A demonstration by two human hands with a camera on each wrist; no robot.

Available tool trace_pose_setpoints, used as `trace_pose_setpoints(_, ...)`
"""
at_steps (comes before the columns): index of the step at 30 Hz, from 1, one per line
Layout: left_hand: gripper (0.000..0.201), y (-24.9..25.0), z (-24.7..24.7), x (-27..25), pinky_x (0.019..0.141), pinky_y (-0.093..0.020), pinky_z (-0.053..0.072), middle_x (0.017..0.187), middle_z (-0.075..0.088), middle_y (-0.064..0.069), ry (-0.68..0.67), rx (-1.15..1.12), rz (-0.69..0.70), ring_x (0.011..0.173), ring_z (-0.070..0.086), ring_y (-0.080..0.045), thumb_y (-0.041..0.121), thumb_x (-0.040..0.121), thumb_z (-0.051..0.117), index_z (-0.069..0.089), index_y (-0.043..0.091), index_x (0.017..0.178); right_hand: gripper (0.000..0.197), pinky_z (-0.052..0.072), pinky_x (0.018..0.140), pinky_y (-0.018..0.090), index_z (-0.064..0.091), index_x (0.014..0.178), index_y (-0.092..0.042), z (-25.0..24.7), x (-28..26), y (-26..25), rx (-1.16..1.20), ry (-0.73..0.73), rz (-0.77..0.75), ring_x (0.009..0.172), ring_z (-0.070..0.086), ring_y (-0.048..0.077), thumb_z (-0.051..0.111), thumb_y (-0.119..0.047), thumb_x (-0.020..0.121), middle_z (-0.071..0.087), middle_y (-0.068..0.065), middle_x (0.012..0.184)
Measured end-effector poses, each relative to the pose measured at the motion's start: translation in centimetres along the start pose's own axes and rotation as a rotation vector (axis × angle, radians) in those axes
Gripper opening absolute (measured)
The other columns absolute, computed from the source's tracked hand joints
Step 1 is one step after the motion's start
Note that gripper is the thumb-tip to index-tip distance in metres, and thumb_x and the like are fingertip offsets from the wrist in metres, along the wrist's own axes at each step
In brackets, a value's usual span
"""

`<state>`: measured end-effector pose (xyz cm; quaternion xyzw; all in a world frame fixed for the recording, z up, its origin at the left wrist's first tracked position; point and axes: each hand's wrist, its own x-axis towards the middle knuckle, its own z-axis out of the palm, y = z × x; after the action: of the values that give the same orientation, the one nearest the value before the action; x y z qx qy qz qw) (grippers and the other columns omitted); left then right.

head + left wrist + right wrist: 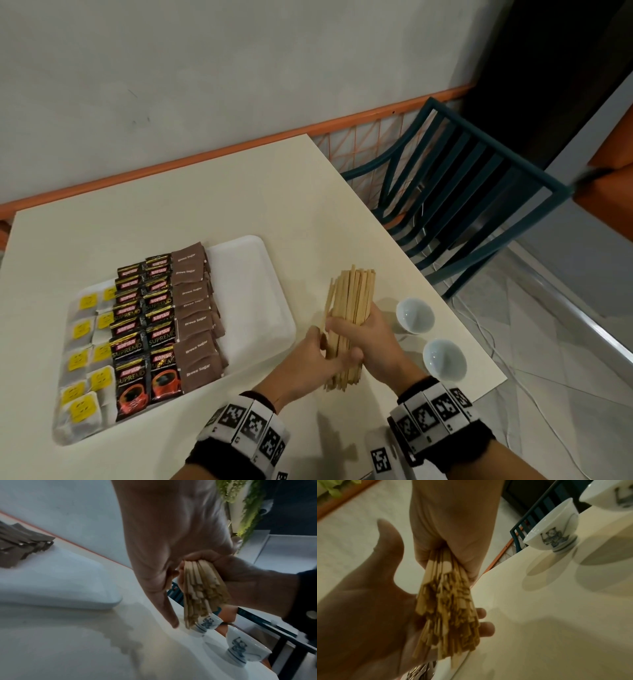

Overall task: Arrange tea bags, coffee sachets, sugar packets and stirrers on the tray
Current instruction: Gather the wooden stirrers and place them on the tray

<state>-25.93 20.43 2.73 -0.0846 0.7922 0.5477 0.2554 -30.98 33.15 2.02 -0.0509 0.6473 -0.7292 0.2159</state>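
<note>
A white tray (253, 291) lies at the table's left. On it are rows of tea bags (85, 342) with yellow tags, dark coffee sachets (144, 325) and brown sugar packets (195, 325); its right part is bare. Right of the tray, my right hand (370, 329) grips a thick bundle of wooden stirrers (352, 294), held nearly upright above the table. My left hand (315, 346) lies with a flat palm against the bundle's lower left side. The right wrist view shows that left palm (359, 608) behind the stirrers (447, 608), fingertips peeking past them.
Two small white cups (414, 315) (443, 359) with blue figures stand right of my hands, near the table's right edge. A dark teal chair (462, 192) stands beyond that edge. A wall with an orange strip backs the table.
</note>
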Motion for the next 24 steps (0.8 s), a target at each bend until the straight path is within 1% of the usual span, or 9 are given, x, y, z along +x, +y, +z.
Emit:
trace_pose_setpoints(5,0.111,0.2,0.3,-0.3,0.066,-0.023,0.055,0.1,0.065,0.001,-0.008,0.091,0.065,0.074,0.065,-0.006,0.076,0.045,0.067,0.023,0.025,0.133,0.031,0.051,0.064,0.023,0.053,0.103,-0.005,1.0,0.3,0.4,-0.02,0.121,0.06,0.074,0.061,0.016,0.068,-0.007,0.075,0.059,0.004,0.079)
trace_pose_setpoints(8,0.114,-0.2,0.5,-0.1,0.081,-0.026,0.055,0.117,0.055,0.009,-0.004,0.122,0.107,0.097,0.061,-0.005,0.07,0.048,0.074,0.016,0.03,0.138,0.03,0.055,0.064,0.027,0.056,0.1,-0.007,1.0,0.4,0.3,-0.049,0.166,0.091,0.076,0.064,0.019,0.07,-0.011,0.074,0.063,0.007,0.081)
trace_pose_setpoints(10,0.111,-0.2,0.6,-0.3,0.089,-0.026,0.052,0.12,0.05,0.016,-0.004,0.115,0.145,0.108,0.055,-0.003,0.058,0.056,0.078,0.01,0.033,0.141,0.029,0.058,0.07,0.034,0.059,0.097,-0.01,1.3,0.5,0.3,-0.1,0.187,0.107,0.081,0.066,0.024,0.072,-0.014,0.071,0.066,0.01,0.084)
trace_pose_setpoints(12,0.103,-0.1,0.7,-0.2,0.087,-0.023,0.052,0.114,0.05,0.017,0.037,0.136,0.128,0.105,0.056,-0.003,0.049,0.062,0.079,0.012,0.03,0.137,0.026,0.057,0.073,0.037,0.06,0.093,-0.01,1.6,0.7,0.2,-0.134,0.212,0.098,0.08,0.065,0.023,0.072,-0.013,0.071,0.065,0.006,0.081)
trace_pose_setpoints(16,0.089,-1.2,0.7,0.6,0.076,-0.017,0.054,0.11,0.058,0.01,0.111,0.011,0.062,0.095,0.06,-0.004,0.031,0.069,0.08,0.013,0.032,0.128,0.019,0.056,0.067,0.031,0.06,0.089,-0.008,2.5,1.0,-0.5,-0.156,0.255,-0.008,0.073,0.063,0.016,0.069,-0.009,0.073,0.063,0.004,0.075)
trace_pose_setpoints(18,0.077,-1.3,0.7,1.0,0.077,-0.017,0.053,0.108,0.057,0.012,0.102,-0.056,0.048,0.093,0.059,-0.002,0.017,0.074,0.075,0.026,0.024,0.133,0.017,0.056,0.065,0.032,0.061,0.086,-0.004,3.0,0.7,-0.6,-0.146,0.253,-0.057,0.07,0.062,0.016,0.07,-0.006,0.073,0.063,0.009,0.075)
trace_pose_setpoints(21,0.017,-1.4,0.9,1.8,0.067,-0.027,0.056,0.094,0.062,-0.004,0.136,-0.132,0.136,0.084,0.06,-0.015,0.01,0.095,0.045,0.054,0.009,0.11,0.013,0.055,0.064,0.027,0.062,0.084,-0.001,3.4,0.1,-0.3,-0.132,0.198,-0.095,0.069,0.062,0.013,0.07,-0.004,0.074,0.063,0.009,0.075)
trace_pose_setpoints(23,0.028,-1.9,0.6,2.1,0.058,-0.031,0.057,0.087,0.063,-0.012,0.146,-0.279,0.113,0.08,0.06,-0.024,0.014,0.098,0.032,0.059,0.008,0.099,0.011,0.054,0.061,0.024,0.063,0.083,0.002,3.4,-0.2,0.3,-0.119,0.165,-0.092,0.066,0.062,0.011,0.069,-0.002,0.075,0.063,0.008,0.072)
trace_pose_setpoints(24,0.027,-2.2,0.6,2.2,0.061,-0.031,0.057,0.089,0.062,-0.011,0.124,-0.302,0.089,0.081,0.06,-0.024,0.016,0.097,0.034,0.06,0.01,0.099,0.011,0.053,0.06,0.024,0.063,0.082,0.002,3.2,-0.3,0.6,-0.127,0.167,-0.09,0.065,0.062,0.011,0.069,-0.002,0.075,0.063,0.008,0.071)
